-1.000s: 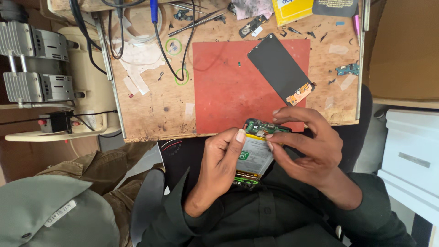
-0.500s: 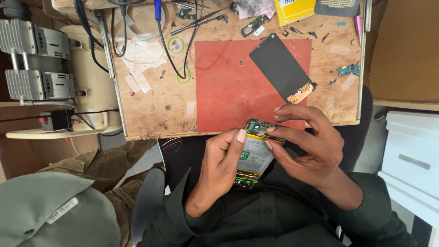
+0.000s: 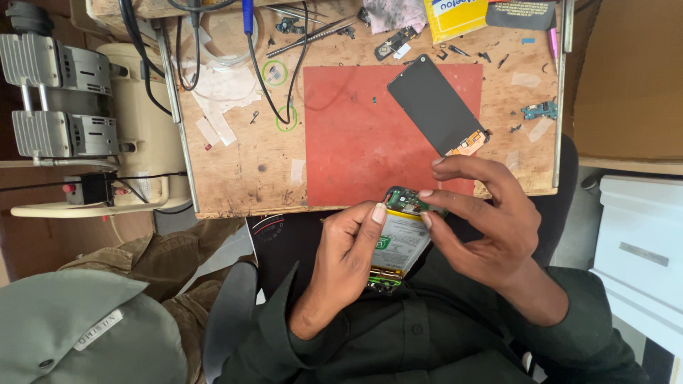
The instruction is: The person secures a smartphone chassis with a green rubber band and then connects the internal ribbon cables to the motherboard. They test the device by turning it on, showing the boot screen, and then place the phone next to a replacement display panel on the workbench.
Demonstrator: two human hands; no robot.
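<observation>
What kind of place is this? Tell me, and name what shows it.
Probably a small phone repair bench. An opened phone with its insides bare sits between the left hand and right hand; a loose black screen lies on a red mat, with tweezers on the scuffed wooden table.

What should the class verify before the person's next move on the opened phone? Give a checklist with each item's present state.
1. Left hand grips the opened phone: ok.
2. Right hand fingers reach the phone's top end: ok.
3. Black screen panel lies apart on the red mat: ok.
4. Tweezers within reach on the wooden bench: ok.
5. Any loose part pinched between the fingers: cannot tell.
</observation>
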